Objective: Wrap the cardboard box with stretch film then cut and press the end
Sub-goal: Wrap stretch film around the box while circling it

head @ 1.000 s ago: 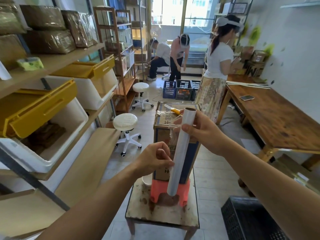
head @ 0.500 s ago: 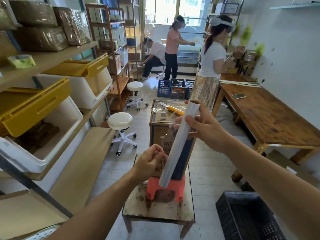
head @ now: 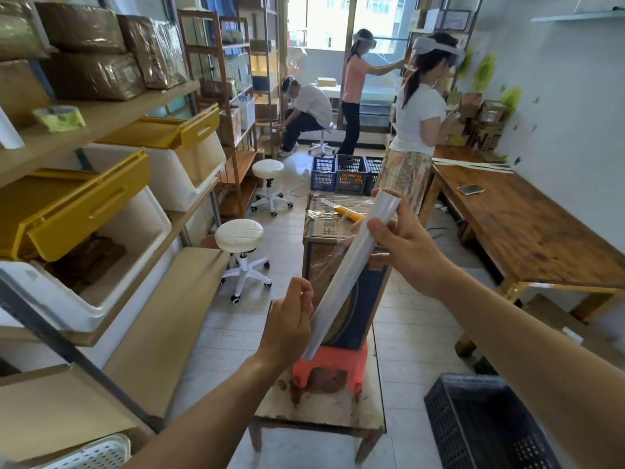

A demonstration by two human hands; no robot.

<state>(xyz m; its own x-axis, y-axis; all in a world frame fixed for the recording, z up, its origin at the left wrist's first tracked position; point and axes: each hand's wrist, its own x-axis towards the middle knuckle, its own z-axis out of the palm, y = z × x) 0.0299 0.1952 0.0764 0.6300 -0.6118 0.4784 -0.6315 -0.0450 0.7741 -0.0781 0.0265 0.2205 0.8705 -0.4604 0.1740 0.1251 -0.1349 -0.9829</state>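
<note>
A tall cardboard box (head: 365, 299) with a blue printed front stands on a small red stool (head: 333, 362), which sits on a worn low table (head: 324, 409). A yellow-handled cutter (head: 345, 211) lies on the box top. In front of the box I hold a roll of stretch film (head: 351, 269) tilted, its top end to the right. My right hand (head: 406, 248) grips the roll near its top. My left hand (head: 287, 326) pinches the loose film edge beside the roll's lower end. Clear film stretches from the roll toward the box.
Shelves with yellow-lidded white bins (head: 101, 238) run along the left. Two white stools (head: 240, 238) stand on the floor left of the box. A wooden table (head: 527, 231) with a phone is at right, a black crate (head: 480, 421) below right. Three people work further back.
The roll has tilted further, its lower end swinging left. My left hand rose along it, now pinching the film edge. A person at the back stood up.
</note>
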